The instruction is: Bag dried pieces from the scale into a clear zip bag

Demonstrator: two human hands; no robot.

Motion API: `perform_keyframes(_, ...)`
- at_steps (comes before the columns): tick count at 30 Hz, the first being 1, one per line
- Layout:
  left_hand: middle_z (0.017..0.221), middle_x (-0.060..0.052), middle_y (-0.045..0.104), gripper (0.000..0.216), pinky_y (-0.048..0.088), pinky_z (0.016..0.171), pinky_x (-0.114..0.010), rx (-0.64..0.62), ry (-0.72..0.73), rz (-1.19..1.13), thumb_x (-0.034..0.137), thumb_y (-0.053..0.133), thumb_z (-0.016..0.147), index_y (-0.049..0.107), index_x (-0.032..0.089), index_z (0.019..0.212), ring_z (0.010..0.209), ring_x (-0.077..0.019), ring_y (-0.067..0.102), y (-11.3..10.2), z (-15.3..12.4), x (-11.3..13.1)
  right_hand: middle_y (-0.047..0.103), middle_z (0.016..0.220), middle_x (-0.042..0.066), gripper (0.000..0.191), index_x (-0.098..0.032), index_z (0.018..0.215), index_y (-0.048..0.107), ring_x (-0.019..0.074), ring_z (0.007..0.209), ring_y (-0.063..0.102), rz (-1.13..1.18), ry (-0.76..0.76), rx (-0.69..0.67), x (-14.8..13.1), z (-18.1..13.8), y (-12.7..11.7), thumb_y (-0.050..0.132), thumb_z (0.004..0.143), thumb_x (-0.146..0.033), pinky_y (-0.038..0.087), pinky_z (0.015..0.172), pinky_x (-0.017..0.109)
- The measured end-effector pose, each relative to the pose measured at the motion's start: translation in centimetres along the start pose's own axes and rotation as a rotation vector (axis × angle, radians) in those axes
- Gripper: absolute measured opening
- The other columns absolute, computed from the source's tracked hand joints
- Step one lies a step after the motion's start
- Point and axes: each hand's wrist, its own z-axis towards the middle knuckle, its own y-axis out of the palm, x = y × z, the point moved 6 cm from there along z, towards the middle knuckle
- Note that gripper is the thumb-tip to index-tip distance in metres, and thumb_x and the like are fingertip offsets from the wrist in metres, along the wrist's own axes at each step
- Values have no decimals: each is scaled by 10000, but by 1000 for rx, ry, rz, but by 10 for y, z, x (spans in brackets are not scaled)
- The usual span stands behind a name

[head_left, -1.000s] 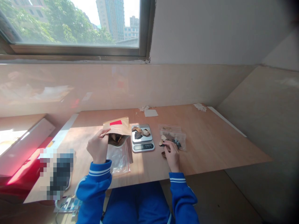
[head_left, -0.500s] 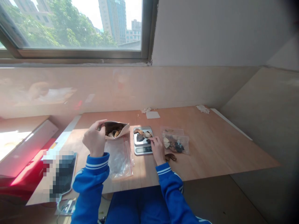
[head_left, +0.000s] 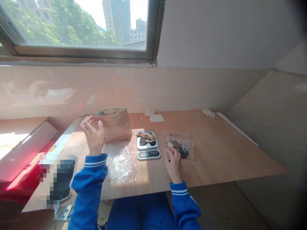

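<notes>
At left, spread, empty left hand [head_left: 94,136] by paper bag [head_left: 115,128]; right hand [head_left: 174,162] half-curled, hold unclear, best held clear of scale [head_left: 148,155].

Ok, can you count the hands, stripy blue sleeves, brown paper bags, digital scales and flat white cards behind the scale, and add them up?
Bare hands, left hand and right hand: 2
Blue sleeves with white cuff stripes: 2
Standing brown paper bag: 1
Silver rectangular digital scale: 1
Flat white card: 1
Total: 7
</notes>
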Motion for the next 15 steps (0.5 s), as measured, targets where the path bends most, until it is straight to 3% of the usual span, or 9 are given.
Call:
perform_keyframes(5,1336,-194,388,482,326,1088,-482,77,6,86,237,520,859,399,115,1309,1308,-288,354,-11,-31,-1,548,1182,131,274,-230,1048,672,300,1057,495,-144,31,19,28,-25,-7,456,881,-248,419,874,486)
perform_keyframes(8,1199,-163,485,320,423,977,-450,82,-36,78,233,486,865,491,131,1169,1212,-280,436,-11,-59,-1,537,1192,144,265,-213,1035,661,297,1039,509,-143,23,45,35,-34,-7,453,892,-293,420,866,485)
perform_keyframes(12,948,-81,540,201,502,746,-360,-208,-134,36,287,441,878,521,171,1021,830,-204,563,13,-109,-12,532,1188,137,267,-213,1021,660,278,991,528,-108,28,50,41,-38,-5,457,909,-344,415,864,472)
perform_keyframes(15,834,-64,534,159,499,746,-379,-411,-113,82,306,439,863,514,189,939,789,-219,570,31,-152,-22,549,1140,130,270,-211,1023,666,286,1005,521,-105,55,88,43,-38,-7,467,909,-354,403,870,464)
